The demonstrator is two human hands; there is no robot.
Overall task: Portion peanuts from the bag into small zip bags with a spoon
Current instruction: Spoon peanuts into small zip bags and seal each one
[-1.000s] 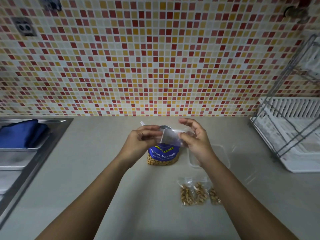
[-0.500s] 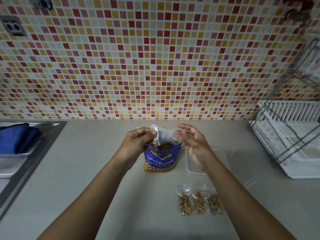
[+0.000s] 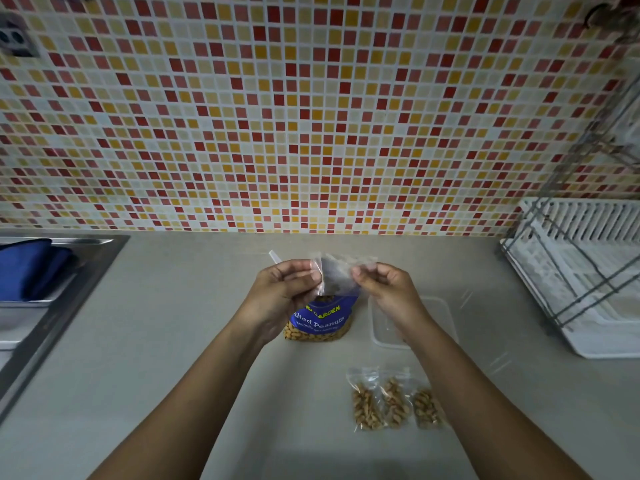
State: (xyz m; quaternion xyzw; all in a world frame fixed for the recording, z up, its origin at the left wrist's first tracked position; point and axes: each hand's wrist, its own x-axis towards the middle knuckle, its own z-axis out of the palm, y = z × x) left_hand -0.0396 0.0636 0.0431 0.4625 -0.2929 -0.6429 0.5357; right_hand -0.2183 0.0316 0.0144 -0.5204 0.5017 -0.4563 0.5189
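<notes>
Since 0.5 s ago right hand (image 3: 388, 289) closed in: both grips w/ left hand (image 3: 284, 292) now pinch empty zip bag (image 3: 337, 278) over peanut bag (image 3: 320, 322), desk centre. Next: open mouth, take spoon (image 3: 275, 257) at 11 o'clock.

Left hand (image 3: 282, 289) and right hand (image 3: 384, 289) raised together; fingers pinched.

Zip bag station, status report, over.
Both hands pinching an empty zip bag above the peanut bag. Three filled bags down. Nothing obstructing.
</notes>
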